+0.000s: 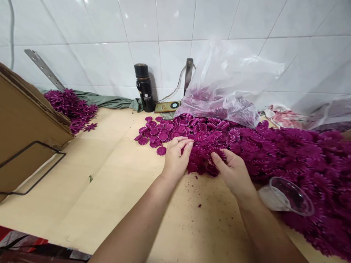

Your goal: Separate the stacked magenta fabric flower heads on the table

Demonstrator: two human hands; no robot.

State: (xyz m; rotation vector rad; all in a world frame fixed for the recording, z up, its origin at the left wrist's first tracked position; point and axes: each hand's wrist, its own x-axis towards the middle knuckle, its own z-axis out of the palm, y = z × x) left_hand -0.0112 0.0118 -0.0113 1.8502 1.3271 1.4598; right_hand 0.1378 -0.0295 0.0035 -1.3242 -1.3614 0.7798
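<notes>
So the right hand [235, 174] has its thumb and fingers clamped on a ruffled purple flower piece [221, 155], right at the near edge of the purple heap [214, 136]. The left hand [177, 156] is just beside it, over the left part of that heap, thumb and index fingertip close together, but honestly can't tell if anything's pinched in there. The heap runs way off to the right across the pale tabletop [109, 182], with a clear plastic cup [292, 197] sitting tilted near the right forearm. Behind the hands there's a see-through plastic bag [222, 91] with more purple bits inside, then a gold phone [166, 106] and a black bottle [145, 89] standing by the tiled wall [109, 62]. Far left, spiky purple pieces [72, 107] are piled next to a cardboard box [30, 117].
</notes>
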